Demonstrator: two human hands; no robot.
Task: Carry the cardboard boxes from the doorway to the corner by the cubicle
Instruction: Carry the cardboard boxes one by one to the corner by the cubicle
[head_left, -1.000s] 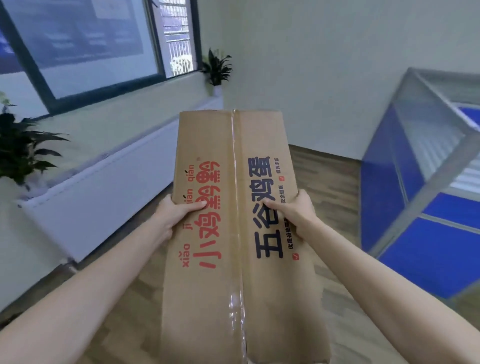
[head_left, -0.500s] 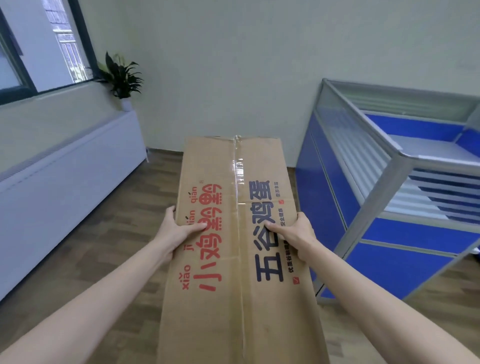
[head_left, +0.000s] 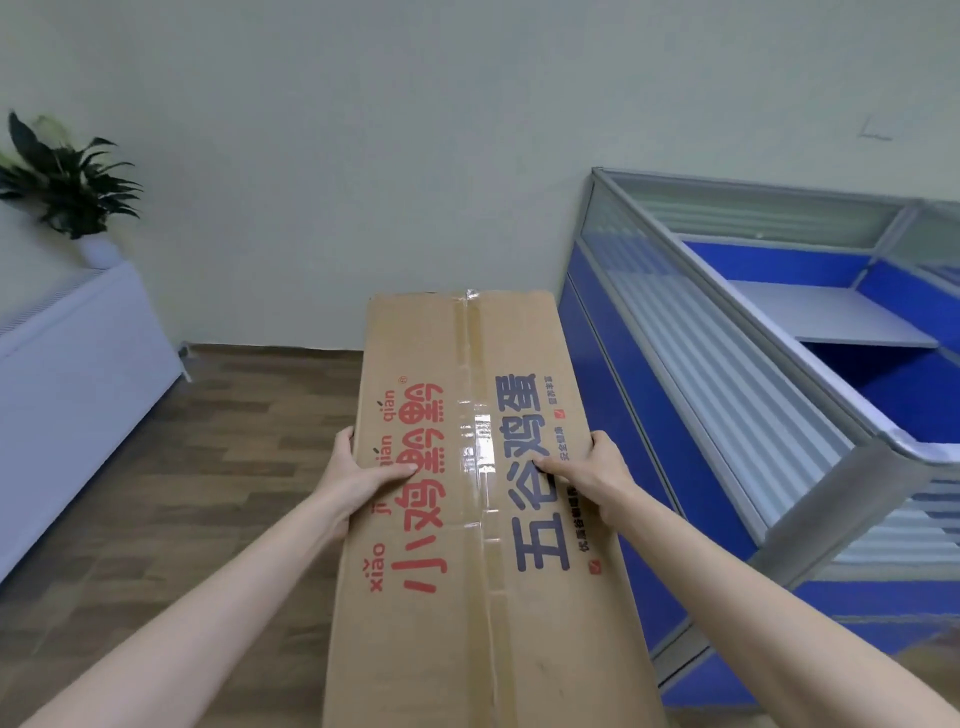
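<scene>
I hold a long brown cardboard box (head_left: 467, 623) out in front of me, above the floor, its taped seam running away from me, with red and dark blue printed characters on top. My left hand (head_left: 358, 475) grips its left edge, thumb on the top face. My right hand (head_left: 592, 475) grips the right edge the same way. The blue cubicle partition (head_left: 691, 415) stands close on the right of the box. Beyond the box's far end lies the floor corner (head_left: 291, 358) between the pale wall and the cubicle.
A white low cabinet (head_left: 67, 395) runs along the left wall with a potted plant (head_left: 67, 182) on its far end. Wood-pattern floor (head_left: 208, 467) lies between cabinet and cubicle. Inside the cubicle is a grey desk surface (head_left: 826, 317).
My view has swung right: the window has left the frame, the plant and cabinet slid left, and the cubicle now fills the right side. Both hands keep the same grip on the box.
</scene>
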